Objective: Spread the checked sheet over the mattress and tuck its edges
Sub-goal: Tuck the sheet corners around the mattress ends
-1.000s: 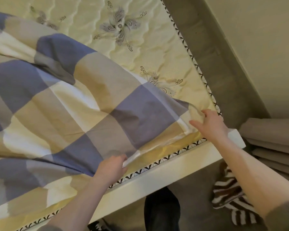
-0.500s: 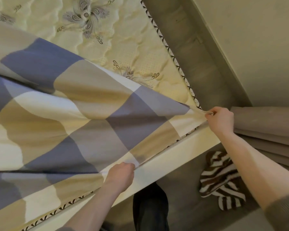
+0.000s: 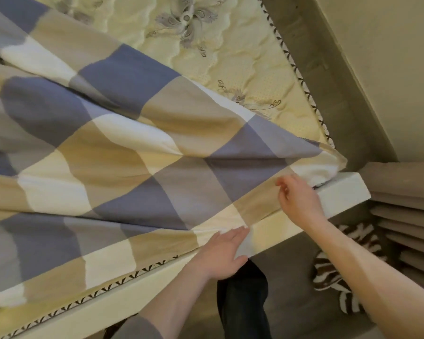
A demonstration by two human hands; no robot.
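The checked sheet (image 3: 132,148), in blue, tan and cream squares, lies rumpled over most of the quilted cream mattress (image 3: 242,64). Its corner is draped over the mattress's near right corner. My left hand (image 3: 220,255) lies flat with straight fingers, touching the sheet's hanging edge at the mattress side. My right hand (image 3: 299,201) sits with loosely curled fingers over the sheet's edge, just left of that corner, and grips nothing that I can see. The far right part of the mattress is bare.
The white bed frame (image 3: 340,192) runs under the mattress edge. A stack of folded brown fabric (image 3: 406,216) stands to the right, and a brown-and-white striped cloth (image 3: 333,277) lies on the floor. My dark trouser leg (image 3: 242,302) is against the bed. A wall (image 3: 389,57) closes the right side.
My right hand has let go of the sheet's corner, which now lies over the mattress corner, and moved back left. My left hand has released the edge and flattened.
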